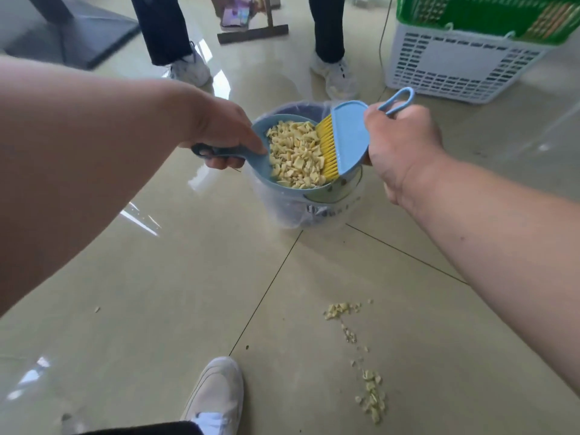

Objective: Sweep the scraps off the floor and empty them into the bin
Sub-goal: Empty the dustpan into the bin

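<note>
The left hand (224, 133) has its fingers clamped on the dustpan (260, 171) handle, the right hand (398, 142) fingers clamped on the brush (348, 136), pale scraps (295, 155) between them above the bin (314, 208).

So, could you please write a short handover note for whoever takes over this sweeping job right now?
Left hand: grips the blue plastic dustpan, full of pale yellow scraps, held over the plastic-lined bin.
Right hand: holds the small blue brush with yellow bristles, bristles at the pan's edge.
Done: most scraps collected.
Left: empty the pan, then sweep the trail of floor scraps near the pale shoe.
</note>
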### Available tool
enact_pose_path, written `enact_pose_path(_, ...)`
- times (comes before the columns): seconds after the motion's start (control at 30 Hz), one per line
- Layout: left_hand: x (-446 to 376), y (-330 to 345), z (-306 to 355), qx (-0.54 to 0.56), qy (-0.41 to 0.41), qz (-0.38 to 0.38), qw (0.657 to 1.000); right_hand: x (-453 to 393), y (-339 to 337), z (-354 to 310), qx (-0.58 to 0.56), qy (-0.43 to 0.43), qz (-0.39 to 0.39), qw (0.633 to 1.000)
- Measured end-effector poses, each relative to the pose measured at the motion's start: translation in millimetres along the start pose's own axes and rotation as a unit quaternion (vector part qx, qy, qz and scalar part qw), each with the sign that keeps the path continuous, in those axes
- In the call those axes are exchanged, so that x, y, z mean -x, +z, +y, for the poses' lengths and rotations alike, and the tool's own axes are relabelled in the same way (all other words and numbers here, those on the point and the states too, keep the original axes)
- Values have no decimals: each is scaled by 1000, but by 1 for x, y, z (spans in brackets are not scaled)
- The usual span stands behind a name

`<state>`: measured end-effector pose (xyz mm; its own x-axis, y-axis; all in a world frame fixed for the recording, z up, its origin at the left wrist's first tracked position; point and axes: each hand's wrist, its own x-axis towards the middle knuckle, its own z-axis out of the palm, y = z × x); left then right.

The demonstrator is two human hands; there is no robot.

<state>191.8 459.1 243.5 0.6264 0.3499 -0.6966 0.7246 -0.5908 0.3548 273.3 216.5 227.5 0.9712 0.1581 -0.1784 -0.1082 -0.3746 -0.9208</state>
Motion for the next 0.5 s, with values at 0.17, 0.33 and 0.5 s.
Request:
enact_pose_path(0.17,-39,-9,14,-23,-6,33,999,-28,28,25,6,4,-16,1000)
enact_pose_path(0.33,-52,1,43,-171,27,92,981,-45,37,50,20,6,1,1000)
enact_pose_path(0.5,-54,17,63,-384,82,191,899,-50,33,70,98,-10,-10,995)
